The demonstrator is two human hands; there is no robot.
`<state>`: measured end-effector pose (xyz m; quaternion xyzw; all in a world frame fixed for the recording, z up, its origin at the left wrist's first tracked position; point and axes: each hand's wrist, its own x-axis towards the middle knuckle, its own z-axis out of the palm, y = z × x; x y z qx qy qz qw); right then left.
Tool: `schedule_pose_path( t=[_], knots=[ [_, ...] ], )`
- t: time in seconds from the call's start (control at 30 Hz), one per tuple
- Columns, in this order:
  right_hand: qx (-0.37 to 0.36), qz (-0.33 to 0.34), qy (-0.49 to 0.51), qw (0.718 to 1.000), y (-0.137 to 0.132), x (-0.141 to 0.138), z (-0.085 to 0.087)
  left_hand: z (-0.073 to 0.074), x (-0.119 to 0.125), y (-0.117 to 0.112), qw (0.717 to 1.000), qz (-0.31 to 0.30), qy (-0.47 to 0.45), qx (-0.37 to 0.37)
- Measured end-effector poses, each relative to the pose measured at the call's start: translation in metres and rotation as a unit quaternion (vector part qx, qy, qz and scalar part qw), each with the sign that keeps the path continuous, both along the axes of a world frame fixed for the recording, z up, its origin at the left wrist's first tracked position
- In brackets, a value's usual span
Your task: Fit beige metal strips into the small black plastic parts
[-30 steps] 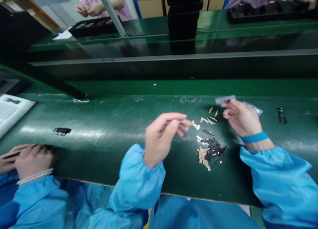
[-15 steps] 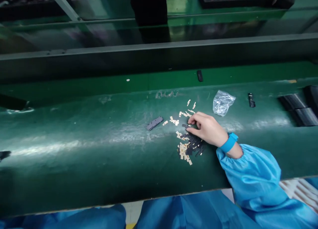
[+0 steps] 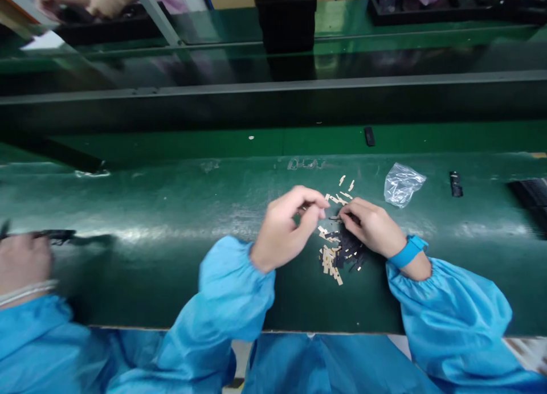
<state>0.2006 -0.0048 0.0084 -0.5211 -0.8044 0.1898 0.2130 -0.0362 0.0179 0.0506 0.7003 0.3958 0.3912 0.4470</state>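
Here, small tan and black strips (image 3: 339,254) lie heaped on the green desk (image 3: 141,286). A dark strip (image 3: 335,217) is pinched by the right hand (image 3: 371,226) above them; the left hand (image 3: 288,226) is bunched beside it, its hold unclear. A light fingertip pinch suits such pieces. Unlike earlier, the left hand is in view, and the dark bar is no longer seen.
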Motion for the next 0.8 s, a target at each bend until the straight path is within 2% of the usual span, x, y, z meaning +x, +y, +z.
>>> schedule_pose_path(
  t=[0.13, 0.23, 0.37, 0.5, 0.63, 0.8],
  knots=[
    [-0.045, -0.018, 0.069, 0.996, 0.002, 0.002, 0.003, -0.032, 0.017, 0.003, 0.992, -0.019, 0.123, -0.007],
    [-0.08, -0.025, 0.091, 0.992, 0.001, 0.0, 0.005, -0.045, 0.021, 0.002, 0.992, -0.048, 0.118, -0.022],
    [-0.106, -0.039, 0.104, 0.988, -0.001, -0.004, 0.006, -0.05, 0.019, 0.001, 0.992, -0.069, 0.106, -0.033],
    [-0.135, -0.064, 0.114, 0.982, -0.001, -0.004, 0.004, -0.054, 0.02, 0.001, 0.992, -0.043, 0.109, -0.05],
    [-0.191, -0.059, 0.152, 0.968, 0.0, 0.001, 0.004, -0.055, 0.022, 0.002, 0.991, -0.022, 0.07, -0.11],
    [-0.163, -0.029, 0.148, 0.975, 0.001, 0.003, 0.003, -0.051, 0.024, 0.003, 0.988, -0.013, 0.037, -0.153]
  ],
)
